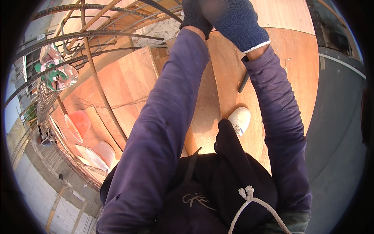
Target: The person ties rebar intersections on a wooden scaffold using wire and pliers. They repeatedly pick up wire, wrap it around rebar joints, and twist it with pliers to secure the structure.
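At the top edge, my two gloved hands are close together, the left overlapped by the right. My left hand point(193, 16) wears a dark glove. My right hand point(238, 25) wears a navy knitted glove with a white cuff. Blur and the picture's edge hide the fingers of both, along with anything between them. Below my right wrist, the end of a dark, narrow bar point(243, 82) sticks out from behind the sleeve. Whether that bar is held or lies on the plywood sheets point(296, 89) cannot be made out.
Rusty rebar point(93, 70) crosses the left side, with a clear plastic bag point(58, 76) among it. Reddish, curved-edged pieces point(80, 124) lie lower left. My light shoe point(239, 120) stands on the plywood. A dark grey surface point(335, 128) borders the right. White rope point(249, 195) is knotted at my waist.
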A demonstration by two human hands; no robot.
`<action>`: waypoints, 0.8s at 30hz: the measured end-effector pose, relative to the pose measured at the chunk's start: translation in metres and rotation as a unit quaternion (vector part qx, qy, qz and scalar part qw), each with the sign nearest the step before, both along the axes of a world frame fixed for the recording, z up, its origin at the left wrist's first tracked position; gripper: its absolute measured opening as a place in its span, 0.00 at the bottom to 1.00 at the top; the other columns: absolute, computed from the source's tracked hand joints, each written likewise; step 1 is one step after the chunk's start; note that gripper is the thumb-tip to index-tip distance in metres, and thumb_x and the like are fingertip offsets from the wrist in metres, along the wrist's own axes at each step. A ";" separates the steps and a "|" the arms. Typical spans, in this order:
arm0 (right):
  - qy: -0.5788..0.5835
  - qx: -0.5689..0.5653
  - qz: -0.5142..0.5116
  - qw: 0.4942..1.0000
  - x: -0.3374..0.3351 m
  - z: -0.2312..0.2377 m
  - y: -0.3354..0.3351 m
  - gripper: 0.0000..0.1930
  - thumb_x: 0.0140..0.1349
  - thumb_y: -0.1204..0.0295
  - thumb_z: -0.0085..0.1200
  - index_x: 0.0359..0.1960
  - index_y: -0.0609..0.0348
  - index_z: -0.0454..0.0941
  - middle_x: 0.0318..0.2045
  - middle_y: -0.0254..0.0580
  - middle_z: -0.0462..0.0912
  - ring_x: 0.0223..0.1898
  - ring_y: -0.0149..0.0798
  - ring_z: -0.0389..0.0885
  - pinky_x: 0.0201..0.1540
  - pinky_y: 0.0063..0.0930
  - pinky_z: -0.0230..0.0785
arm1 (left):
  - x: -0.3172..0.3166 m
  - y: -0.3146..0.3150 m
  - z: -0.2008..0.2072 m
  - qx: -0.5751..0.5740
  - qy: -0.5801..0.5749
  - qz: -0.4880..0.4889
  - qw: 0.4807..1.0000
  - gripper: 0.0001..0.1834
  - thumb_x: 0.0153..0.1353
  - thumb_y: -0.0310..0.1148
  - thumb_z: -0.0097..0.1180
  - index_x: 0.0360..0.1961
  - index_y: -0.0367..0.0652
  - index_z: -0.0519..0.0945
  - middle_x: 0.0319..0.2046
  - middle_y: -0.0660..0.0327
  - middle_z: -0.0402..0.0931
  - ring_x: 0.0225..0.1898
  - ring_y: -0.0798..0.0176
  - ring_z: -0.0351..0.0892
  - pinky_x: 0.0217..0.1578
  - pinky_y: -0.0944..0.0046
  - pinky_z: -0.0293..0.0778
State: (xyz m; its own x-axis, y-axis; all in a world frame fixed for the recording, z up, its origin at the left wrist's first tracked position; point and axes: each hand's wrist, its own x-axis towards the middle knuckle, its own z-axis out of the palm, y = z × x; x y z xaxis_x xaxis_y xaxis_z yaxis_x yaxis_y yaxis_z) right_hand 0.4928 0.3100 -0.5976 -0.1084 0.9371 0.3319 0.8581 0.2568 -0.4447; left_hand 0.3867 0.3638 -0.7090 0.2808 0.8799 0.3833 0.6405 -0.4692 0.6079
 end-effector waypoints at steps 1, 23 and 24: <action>-0.044 -0.023 0.008 0.999 -0.002 -0.002 0.001 0.08 0.69 0.69 0.50 0.40 0.57 0.80 0.28 0.51 0.87 0.30 0.53 0.88 0.34 0.46 0.81 | 0.000 -0.002 -0.008 0.009 0.018 -0.002 1.000 0.12 0.73 0.36 0.54 0.44 0.41 0.85 0.38 0.54 0.85 0.40 0.54 0.85 0.45 0.57 0.79; -0.030 -0.002 0.112 0.993 0.015 -0.107 0.010 0.08 0.63 0.72 0.58 0.41 0.60 0.82 0.36 0.54 0.86 0.36 0.54 0.87 0.41 0.41 0.82 | -0.033 -0.060 0.029 -0.325 0.196 -0.020 0.925 0.11 0.67 0.32 0.60 0.44 0.36 0.84 0.37 0.52 0.87 0.37 0.55 0.88 0.44 0.59 0.84; -0.072 0.022 0.131 0.989 0.019 -0.108 0.013 0.08 0.62 0.73 0.59 0.41 0.61 0.82 0.38 0.53 0.86 0.37 0.54 0.87 0.42 0.41 0.82 | -0.032 -0.062 0.033 -0.420 -0.064 -0.006 0.905 0.12 0.68 0.32 0.59 0.46 0.35 0.83 0.37 0.54 0.86 0.38 0.56 0.88 0.44 0.59 0.84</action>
